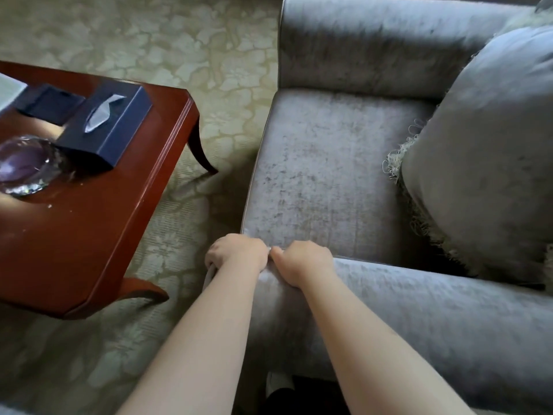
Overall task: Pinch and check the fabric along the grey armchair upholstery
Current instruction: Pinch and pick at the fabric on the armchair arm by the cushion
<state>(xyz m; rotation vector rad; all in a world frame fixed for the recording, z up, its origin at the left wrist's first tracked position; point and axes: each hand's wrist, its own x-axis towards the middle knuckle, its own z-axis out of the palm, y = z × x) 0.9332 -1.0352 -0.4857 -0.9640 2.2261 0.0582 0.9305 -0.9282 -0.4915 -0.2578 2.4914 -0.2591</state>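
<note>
grey armchair fabric (273,285) between both hands (236,251) (302,263)

A pale green carpet (209,55) with a flower pattern covers the floor. On it stands a low worktop (104,223) of glossy red-brown wood with clipped corners; 2 of its curved legs show. The grey armchair (329,175) stands on the same carpet, just right of the worktop and apart from it. On the worktop lie 2 dark blue boxes: a tissue box (113,130) with a tissue in its top slot, and a smaller box (48,103) just behind it. A clear, purple-tinted glass piece (27,166) sits just left of the tissue box. A pale flat item (9,88) is cut off by the left edge. A few white specks (49,206) lie near the glass.
</note>
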